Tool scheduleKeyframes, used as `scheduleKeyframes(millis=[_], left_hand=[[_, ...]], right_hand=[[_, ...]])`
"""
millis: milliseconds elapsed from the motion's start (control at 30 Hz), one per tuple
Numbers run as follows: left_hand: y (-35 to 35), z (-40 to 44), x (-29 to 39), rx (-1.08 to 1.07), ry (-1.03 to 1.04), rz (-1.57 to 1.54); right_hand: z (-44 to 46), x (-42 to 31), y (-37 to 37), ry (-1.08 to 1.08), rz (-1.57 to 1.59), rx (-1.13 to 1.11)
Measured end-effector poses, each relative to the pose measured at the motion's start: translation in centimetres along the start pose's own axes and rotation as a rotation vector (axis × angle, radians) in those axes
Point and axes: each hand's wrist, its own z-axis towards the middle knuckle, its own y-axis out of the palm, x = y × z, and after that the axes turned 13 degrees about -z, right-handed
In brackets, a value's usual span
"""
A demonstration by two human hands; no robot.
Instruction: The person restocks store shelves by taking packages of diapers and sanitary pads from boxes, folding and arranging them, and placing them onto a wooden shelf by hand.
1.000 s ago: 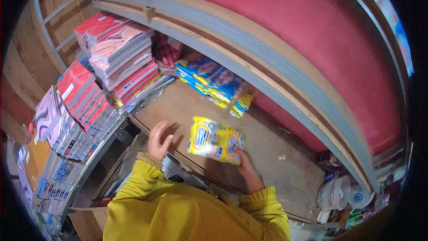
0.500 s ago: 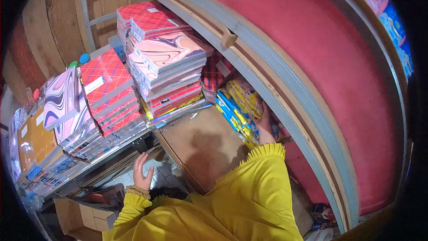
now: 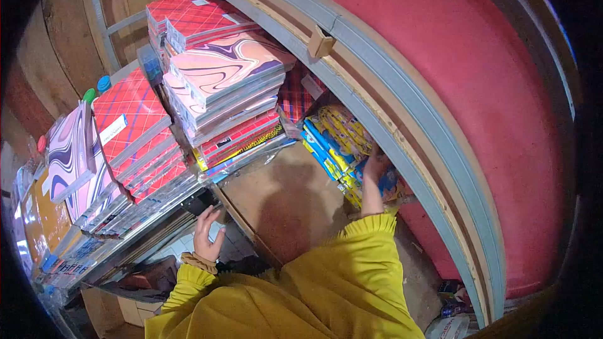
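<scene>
Left hand [image 3: 207, 237]: empty, fingers loosely spread, beside the shelf [image 3: 251, 189] edge | right hand [image 3: 375, 168]: now at the packets [image 3: 342, 132], no longer holding one mid-shelf; fingers partly hidden, grip unclear | packets: piled at back near books [image 3: 229, 66], loose one apparently added

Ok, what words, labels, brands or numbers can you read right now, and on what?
None reads clearly.
White label on red plaid books: too small.
Print along the book edges at lower left: too small.
Yellow-and-blue packets: printing too blurred.
Plastic item at lower right: reddish marking, too blurred.
</scene>
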Motion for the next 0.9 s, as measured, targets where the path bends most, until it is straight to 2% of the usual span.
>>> scheduleKeyframes(millis=[33,100,167,233,300,400,567,700,733,900], left_hand=[[0.3,0.1,-0.3,-0.002,0.004,-0.029],[0.7,0.3,-0.7,-0.020,0.007,-0.080],[1.1,0.4,-0.4,-0.015,0.026,-0.063],[1.2,0.3,0.1,-0.013,0.046,-0.055],[1.1,-0.1,0.5,0.014,0.032,-0.078],[0.5,-1.6,0.2,0.064,-0.010,-0.101],[0.0,-2.8,-0.3,0.037,0.009,-0.091],[0.3,-2.6,0.6,-0.014,0.038,-0.084],[0.6,-2.2,1.0,-0.030,0.060,-0.092],[3.0,-2.4,2.6,-0.206,0.148,-0.189]], right_hand=[[-0.4,-2.9,-1.4,-0.038,-0.056,-0.093],[-1.2,-10.0,-4.7,-0.135,-0.452,-0.438],[-0.8,-10.7,-3.5,-0.229,-0.504,-0.579],[-0.8,-10.3,-2.5,-0.341,-0.597,-0.617],[-1.8,-7.9,-0.9,-0.461,-0.735,-0.552],[-2.3,-4.6,1.1,-0.498,-0.756,-0.447],[-1.3,-2.7,2.5,-0.449,-0.799,-0.508],[-1.7,-9.9,-3.8,-0.435,-0.679,-0.595],[-2.1,-10.3,-4.6,-0.435,-0.716,-0.567],[-8.9,-9.4,-10.4,-0.554,-0.352,-0.469]])
